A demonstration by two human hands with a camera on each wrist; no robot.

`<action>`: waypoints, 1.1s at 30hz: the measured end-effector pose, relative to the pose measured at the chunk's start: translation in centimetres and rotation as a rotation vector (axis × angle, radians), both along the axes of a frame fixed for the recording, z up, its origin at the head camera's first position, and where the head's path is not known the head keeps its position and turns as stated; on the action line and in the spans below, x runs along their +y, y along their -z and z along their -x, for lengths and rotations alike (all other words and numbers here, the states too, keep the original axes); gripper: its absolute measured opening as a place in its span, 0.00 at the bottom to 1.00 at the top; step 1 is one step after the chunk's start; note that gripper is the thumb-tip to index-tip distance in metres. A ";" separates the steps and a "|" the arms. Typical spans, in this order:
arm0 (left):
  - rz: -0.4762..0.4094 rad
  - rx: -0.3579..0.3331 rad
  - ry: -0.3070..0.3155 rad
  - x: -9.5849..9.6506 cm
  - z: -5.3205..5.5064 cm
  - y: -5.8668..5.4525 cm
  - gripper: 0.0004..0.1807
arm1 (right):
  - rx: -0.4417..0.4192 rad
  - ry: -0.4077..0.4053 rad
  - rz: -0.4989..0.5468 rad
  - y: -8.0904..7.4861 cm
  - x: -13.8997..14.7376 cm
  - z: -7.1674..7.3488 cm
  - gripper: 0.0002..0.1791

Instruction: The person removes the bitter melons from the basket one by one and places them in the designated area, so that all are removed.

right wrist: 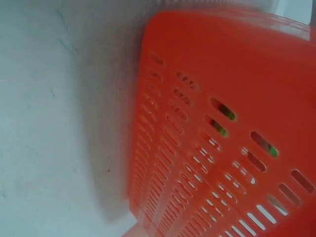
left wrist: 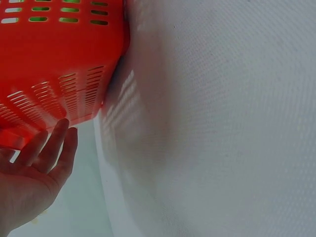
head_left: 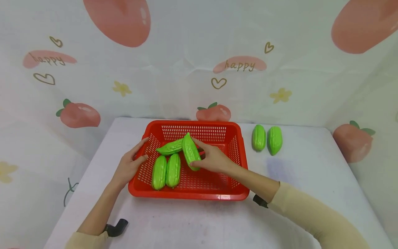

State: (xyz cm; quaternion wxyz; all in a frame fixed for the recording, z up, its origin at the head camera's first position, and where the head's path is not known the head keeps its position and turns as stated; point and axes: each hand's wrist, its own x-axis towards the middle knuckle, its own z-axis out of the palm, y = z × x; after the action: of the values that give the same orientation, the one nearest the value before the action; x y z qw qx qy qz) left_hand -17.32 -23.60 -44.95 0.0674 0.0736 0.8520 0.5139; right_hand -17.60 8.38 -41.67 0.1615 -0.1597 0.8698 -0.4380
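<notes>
My right hand point(head_left: 214, 159) pinches a bright green toy bitter melon point(head_left: 190, 152) between thumb and fingers, tilted above the inside of a red plastic basket point(head_left: 189, 195). Close by in the basket lies another bitter melon point(head_left: 171, 147), slanted, its right end overlapped by the held one. Two more, a bitter melon point(head_left: 159, 173) and its neighbour point(head_left: 173, 171), lie side by side toward the front left. At the basket's left side, my left hand point(head_left: 127, 167) holds the rim, thumb over the edge; in the left wrist view its fingers point(left wrist: 52, 148) are against the outer wall.
Right of the basket, two bitter melons, one point(head_left: 258, 138) and another point(head_left: 275, 140), lie on the white-covered table point(head_left: 298, 180). A patterned cloth point(head_left: 174, 69) hangs behind. The right wrist view shows mostly the basket's slotted outer wall point(right wrist: 237, 69).
</notes>
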 end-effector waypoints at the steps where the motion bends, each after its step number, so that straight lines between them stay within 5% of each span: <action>1: 0.000 0.000 -0.001 0.0 0.0 0.0 0.32 | 0.003 -0.001 0.003 0.0 0.1 -0.1 0.50; 11: -0.028 -0.026 -0.009 0.0 0.2 0.1 0.32 | 0.103 0.025 0.003 -1.1 1.8 -0.5 0.51; 26: -0.044 -0.027 -0.018 0.1 -0.1 0.0 0.32 | 0.115 0.160 0.106 -2.7 5.3 -1.4 0.49; 33: -0.052 -0.026 -0.017 0.1 -0.1 0.0 0.33 | 0.161 0.208 0.034 -2.9 7.3 -1.8 0.50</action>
State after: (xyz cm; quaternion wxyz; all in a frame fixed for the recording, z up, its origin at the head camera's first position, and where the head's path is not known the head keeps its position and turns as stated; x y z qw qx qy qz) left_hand -17.21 -23.54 -44.95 0.0722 0.0614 0.8382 0.5371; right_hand -15.82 15.66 -38.76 0.0422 -0.1060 0.8842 -0.4529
